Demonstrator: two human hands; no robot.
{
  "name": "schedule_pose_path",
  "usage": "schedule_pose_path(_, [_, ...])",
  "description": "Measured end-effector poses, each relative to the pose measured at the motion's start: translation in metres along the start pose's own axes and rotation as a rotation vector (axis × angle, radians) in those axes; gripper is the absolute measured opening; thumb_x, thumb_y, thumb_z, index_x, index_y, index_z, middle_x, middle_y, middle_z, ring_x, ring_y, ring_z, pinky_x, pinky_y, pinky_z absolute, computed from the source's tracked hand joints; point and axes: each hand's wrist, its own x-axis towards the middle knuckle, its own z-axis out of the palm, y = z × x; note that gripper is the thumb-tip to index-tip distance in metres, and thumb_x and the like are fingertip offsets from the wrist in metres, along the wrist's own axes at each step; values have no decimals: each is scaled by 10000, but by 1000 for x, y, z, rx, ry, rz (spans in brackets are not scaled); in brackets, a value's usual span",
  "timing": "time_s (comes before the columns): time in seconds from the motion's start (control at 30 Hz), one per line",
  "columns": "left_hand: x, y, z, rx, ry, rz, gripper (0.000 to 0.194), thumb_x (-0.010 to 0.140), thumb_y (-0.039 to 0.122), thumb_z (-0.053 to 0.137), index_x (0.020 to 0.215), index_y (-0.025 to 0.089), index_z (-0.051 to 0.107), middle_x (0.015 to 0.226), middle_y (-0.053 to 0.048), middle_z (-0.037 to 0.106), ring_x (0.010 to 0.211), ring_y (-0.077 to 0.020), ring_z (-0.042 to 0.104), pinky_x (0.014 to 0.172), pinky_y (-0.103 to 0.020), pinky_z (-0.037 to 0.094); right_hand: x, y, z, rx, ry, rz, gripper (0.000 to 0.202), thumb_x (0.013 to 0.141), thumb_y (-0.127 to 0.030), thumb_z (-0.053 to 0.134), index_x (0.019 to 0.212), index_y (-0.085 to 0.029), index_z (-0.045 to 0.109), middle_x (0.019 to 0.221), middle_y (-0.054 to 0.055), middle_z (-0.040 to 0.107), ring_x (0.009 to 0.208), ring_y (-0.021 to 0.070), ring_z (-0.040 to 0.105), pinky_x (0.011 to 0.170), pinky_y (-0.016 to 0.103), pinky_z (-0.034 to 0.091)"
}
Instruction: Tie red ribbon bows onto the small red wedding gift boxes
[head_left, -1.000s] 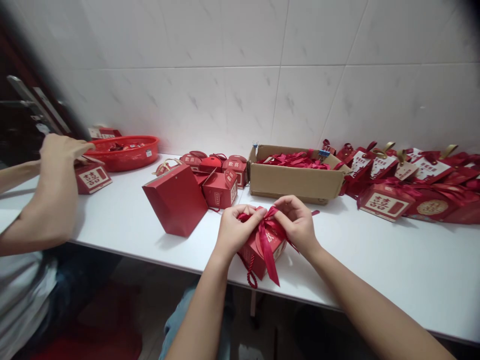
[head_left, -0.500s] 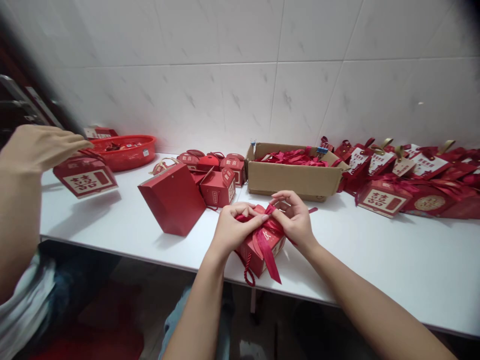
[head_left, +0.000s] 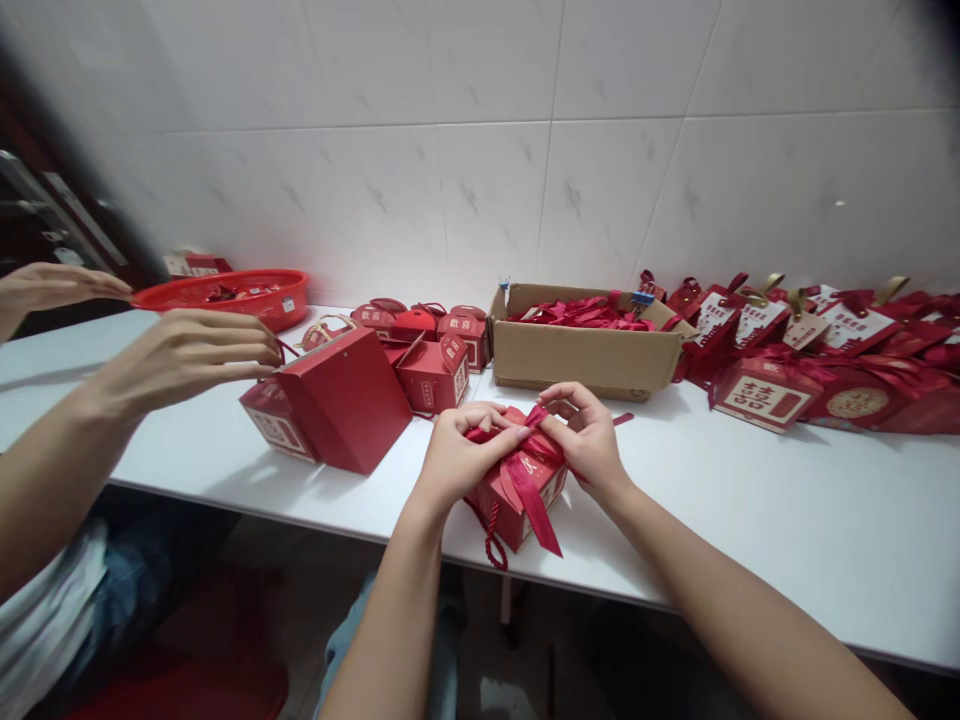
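Note:
A small red gift box (head_left: 510, 505) stands near the table's front edge, with a red twisted cord loop hanging at its left side. Around its top runs a dark red ribbon (head_left: 534, 500), one end trailing down the front. My left hand (head_left: 466, 455) pinches the ribbon from the left, thumb pointing to the knot area. From the right, my right hand (head_left: 585, 435) has thumb and fingers closed on a loop of the same ribbon. The fingertips of both hands almost meet above the box lid.
A cardboard box (head_left: 585, 358) of red ribbons stands behind my hands. Red boxes (head_left: 433, 375) and a tall red box (head_left: 349, 400) are left of centre; finished-looking ones (head_left: 769, 395) line the right. Another person's hands (head_left: 187, 360) reach in near a red basin (head_left: 289, 318).
The other person's hand has carried a red box rightward, beside the tall red box, and a second hand of theirs has appeared at the left. My hands have barely moved.

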Motion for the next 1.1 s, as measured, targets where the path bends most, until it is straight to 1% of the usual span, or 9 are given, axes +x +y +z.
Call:
schedule_pose_path(0.17, [1, 0, 0, -3, 24, 2, 519, 664, 286, 734, 479, 209, 255, 664, -46, 650, 942, -233, 630, 813, -320, 468, 2, 3, 0, 0, 30, 40, 160, 696, -250, 680, 800, -206, 568, 825, 18, 605, 715, 139, 587, 618, 258, 492])
schedule_pose_path(0.33, [1, -1, -1, -40, 28, -46, 510, 640, 276, 746, 473, 206, 269, 659, -43, 656, 948, -238, 639, 829, -326, 475, 4, 6, -2, 4, 41, 84, 171, 663, -251, 690, 775, -201, 571, 789, 18, 606, 721, 148, 591, 635, 269, 502])
schedule_pose_path(0.57, [0, 3, -1, -56, 25, -76, 517, 643, 254, 751, 468, 205, 266, 673, -50, 667, 945, -242, 645, 824, -332, 481, 7, 4, -2, 70, 48, 154, 184, 637, -253, 702, 756, -201, 571, 776, 10, 606, 653, 136, 585, 587, 259, 489])
schedule_pose_path(0.7, [-1, 4, 0, -95, 52, -94, 493, 648, 269, 759, 473, 199, 304, 632, -31, 641, 956, -233, 639, 842, -308, 468, 9, 3, -5, 10, -23, 143, 166, 662, -258, 686, 806, -198, 629, 816, 27, 642, 683, 142, 585, 615, 266, 482])
schedule_pose_path(0.8, [-1, 3, -2, -162, 48, -146, 456, 706, 395, 710, 485, 188, 369, 616, -23, 624, 833, -218, 651, 770, -308, 474, 9, 1, -7, 6, -135, 149, 186, 711, -263, 641, 881, -205, 689, 906, 37, 668, 777, 151, 599, 698, 276, 484])
schedule_pose_path(0.87, [-2, 4, -4, -188, 27, -189, 437, 733, 473, 662, 510, 178, 431, 632, -30, 637, 749, -207, 647, 719, -312, 473, 8, -1, -6, 60, -188, 171, 181, 724, -278, 631, 877, -212, 704, 930, 32, 670, 814, 155, 605, 728, 279, 481])
schedule_pose_path(0.9, [-2, 4, -5, -191, 20, -198, 431, 734, 481, 659, 519, 176, 443, 637, -31, 641, 736, -204, 644, 704, -308, 472, 8, -3, -5, 89, -199, 184, 171, 722, -287, 638, 861, -215, 706, 923, 27, 671, 814, 156, 606, 730, 280, 480])
schedule_pose_path(1.0, [-3, 6, -6, -188, 28, -174, 459, 699, 389, 718, 509, 188, 352, 659, -24, 650, 784, -196, 644, 706, -279, 469, 6, -7, -3, 166, -187, 245, 159, 692, -308, 683, 817, -211, 700, 885, 15, 676, 794, 158, 608, 732, 280, 477])
schedule_pose_path(1.1, [-5, 9, -4, -163, 31, -147, 493, 676, 298, 745, 516, 197, 290, 736, -38, 688, 868, -206, 651, 753, -277, 476, 5, -8, -2, 229, -143, 354, 190, 662, -331, 722, 794, -199, 686, 831, 9, 680, 744, 154, 609, 708, 276, 473])
